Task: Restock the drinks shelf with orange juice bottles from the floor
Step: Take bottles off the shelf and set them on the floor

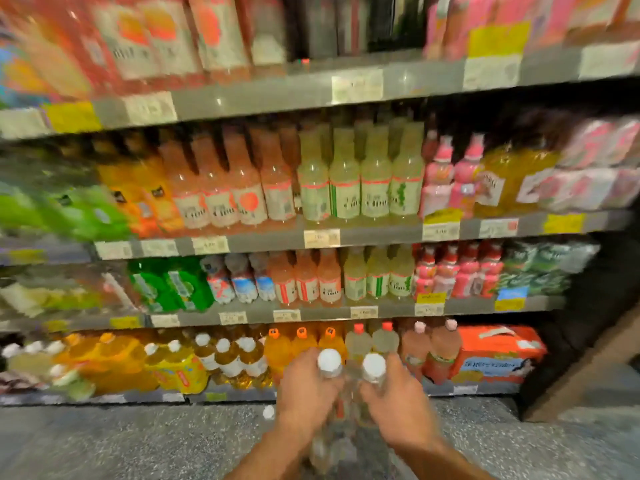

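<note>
At lower centre, the left hand [306, 386] and right hand [398, 393] each grip a white-capped bottle [330, 363] before the bottom shelf [138, 396].

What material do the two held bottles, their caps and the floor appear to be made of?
Bottles: probably clear plastic, since the floor shows through the glossy walls; blur leaves glass possible. Caps: white, matte, likely plastic. Floor: grey, speckled, slightly shiny, like terrazzo or polished stone. Both hands grip the bottles near the necks.
</note>
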`<state>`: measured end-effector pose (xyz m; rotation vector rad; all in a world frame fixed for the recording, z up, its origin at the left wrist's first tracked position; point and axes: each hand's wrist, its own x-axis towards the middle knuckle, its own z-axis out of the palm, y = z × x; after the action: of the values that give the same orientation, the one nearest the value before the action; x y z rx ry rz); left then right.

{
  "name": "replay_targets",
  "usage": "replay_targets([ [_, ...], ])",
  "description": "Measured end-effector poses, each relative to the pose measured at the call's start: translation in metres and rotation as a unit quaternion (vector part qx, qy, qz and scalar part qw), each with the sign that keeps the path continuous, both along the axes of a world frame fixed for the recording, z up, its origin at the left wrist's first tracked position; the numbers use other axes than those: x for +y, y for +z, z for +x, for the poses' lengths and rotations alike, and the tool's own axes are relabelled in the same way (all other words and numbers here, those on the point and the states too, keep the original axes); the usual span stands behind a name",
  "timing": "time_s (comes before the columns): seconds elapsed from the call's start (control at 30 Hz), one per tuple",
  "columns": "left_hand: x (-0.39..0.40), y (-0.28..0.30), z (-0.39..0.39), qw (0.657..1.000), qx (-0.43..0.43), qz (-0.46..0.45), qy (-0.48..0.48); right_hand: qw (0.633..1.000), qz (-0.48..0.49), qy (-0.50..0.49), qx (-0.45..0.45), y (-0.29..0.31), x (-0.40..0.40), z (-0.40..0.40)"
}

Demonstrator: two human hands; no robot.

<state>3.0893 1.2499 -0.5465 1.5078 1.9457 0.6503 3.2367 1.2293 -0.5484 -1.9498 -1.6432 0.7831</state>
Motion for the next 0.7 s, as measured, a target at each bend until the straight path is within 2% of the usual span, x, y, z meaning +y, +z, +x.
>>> replay_targets([
  [0.23, -0.005, 0.294, -0.016, 0.989, -0.072, 0.127, 0.015, 0.992, 0.123, -0.027, 0.008, 0.288, -0.007, -0.019],
  [0.4, 0.006, 0.440, -0.015, 0.964, -0.116, 0.240, 0.020, 0.972, 0.229, -0.043, 0.016, 0.417, 0.009, -0.024],
  [0.53, 0.034, 0.498, -0.009, 0.948, -0.105, 0.298, 0.025, 0.958, 0.283, -0.045, 0.015, 0.485, 0.038, -0.020],
  [0.7, 0.077, 0.513, 0.003, 0.940, -0.115, 0.321, 0.019, 0.952, 0.299, -0.036, 0.050, 0.512, 0.090, -0.013],
])
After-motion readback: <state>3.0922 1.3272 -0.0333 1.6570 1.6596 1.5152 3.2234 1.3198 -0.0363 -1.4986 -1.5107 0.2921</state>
